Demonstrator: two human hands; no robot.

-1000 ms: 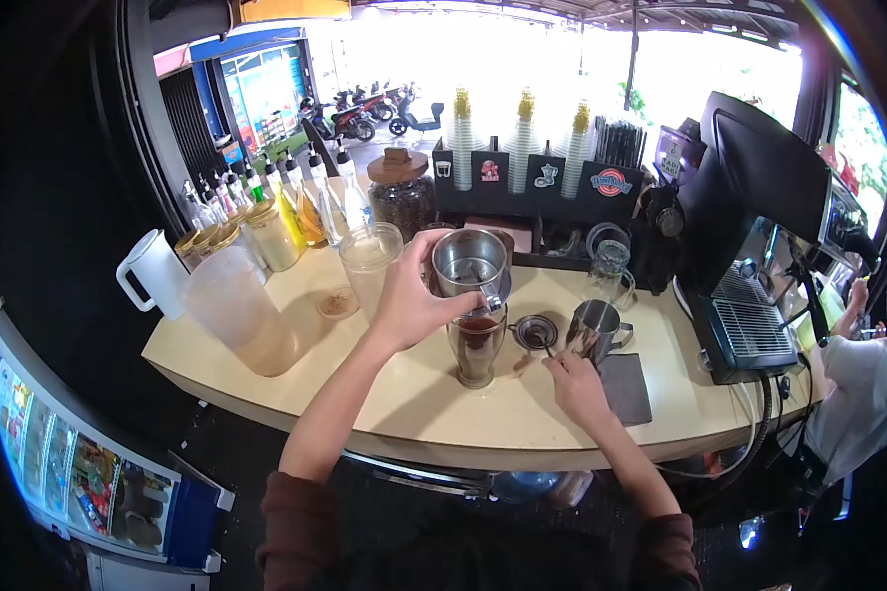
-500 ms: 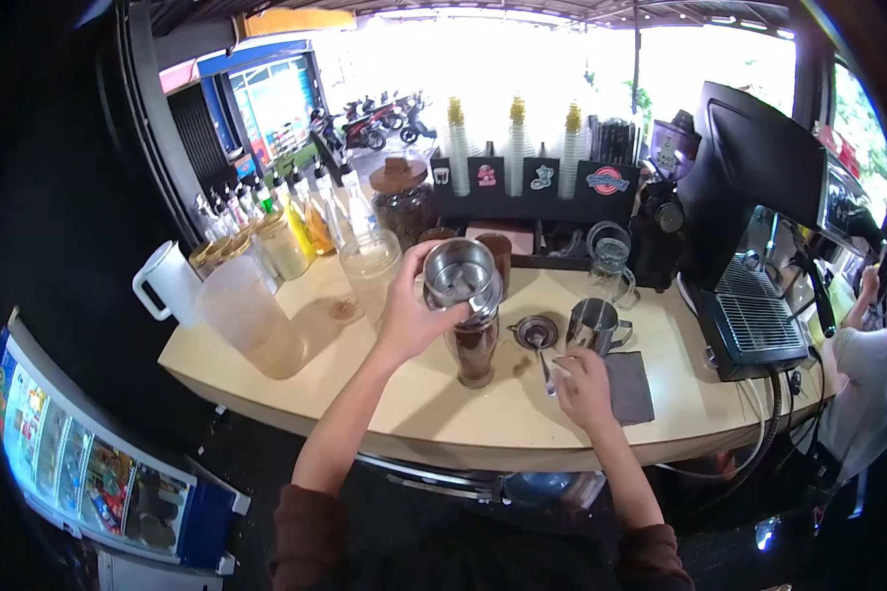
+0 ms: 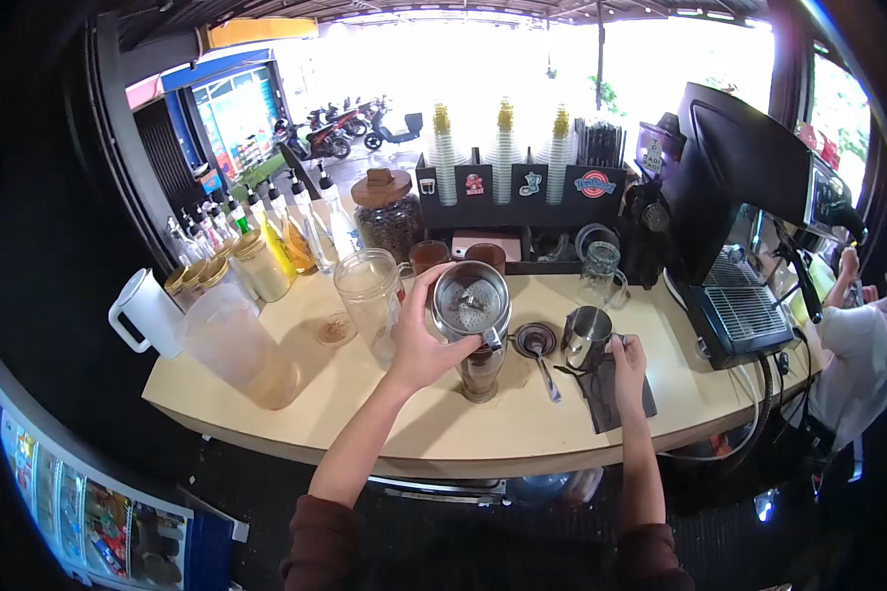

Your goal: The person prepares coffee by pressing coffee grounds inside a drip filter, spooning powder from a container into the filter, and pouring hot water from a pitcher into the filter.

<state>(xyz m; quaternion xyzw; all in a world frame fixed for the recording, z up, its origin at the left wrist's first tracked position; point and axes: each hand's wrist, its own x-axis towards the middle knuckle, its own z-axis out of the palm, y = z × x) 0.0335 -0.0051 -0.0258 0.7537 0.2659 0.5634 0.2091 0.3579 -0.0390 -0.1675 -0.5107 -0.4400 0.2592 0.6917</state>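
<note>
My left hand [image 3: 426, 347] is closed around a metal coffee drip filter [image 3: 470, 298], its perforated inside turned up toward me. The filter is at the top of a tall glass [image 3: 481, 374] holding something brown; whether it rests on the rim is hidden. My right hand [image 3: 629, 366] is closed at the handle of a small steel milk pitcher [image 3: 585, 333], which stands upright by a dark cloth [image 3: 601, 402]. Between the glass and pitcher lie a small round dark dish [image 3: 535, 339] and a spoon [image 3: 550, 382].
A clear jar [image 3: 367, 286], a cloudy plastic pitcher [image 3: 232, 340] and a white jug [image 3: 148, 310] stand left. Two brown-filled glasses and a coffee bean jar [image 3: 384, 212] are behind. A glass mug [image 3: 599, 274] and an espresso machine [image 3: 739, 286] stand right, with another person beyond.
My right hand has moved from above the spoon to the milk pitcher's handle, and its fingers have closed there. My left hand still holds the filter, now tilted more toward me. The view has shifted slightly.
</note>
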